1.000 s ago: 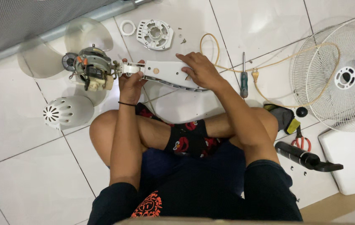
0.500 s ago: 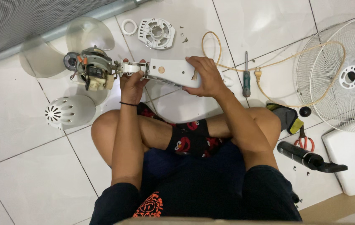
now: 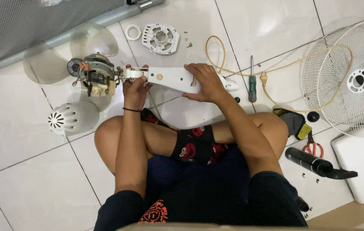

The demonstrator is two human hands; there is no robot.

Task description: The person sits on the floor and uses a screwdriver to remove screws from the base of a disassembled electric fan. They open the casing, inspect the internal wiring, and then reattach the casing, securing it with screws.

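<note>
The right hand (image 3: 205, 81) has slid a little further along the white fan neck housing (image 3: 171, 79) since half a second ago, while the left hand (image 3: 135, 87) stays clamped near the joint where the bare fan motor (image 3: 94, 77) hangs off the end. Both hands grip the housing, held just above the tiled floor (image 3: 19, 141) over the person's crossed legs. A screwdriver (image 3: 252, 83) lies just beside the right hand, loose screws (image 3: 187, 42) near a round white motor cover (image 3: 160, 38). Judged from the grip, steadying the joint firmly keeps the heavy motor from twisting the housing
</note>
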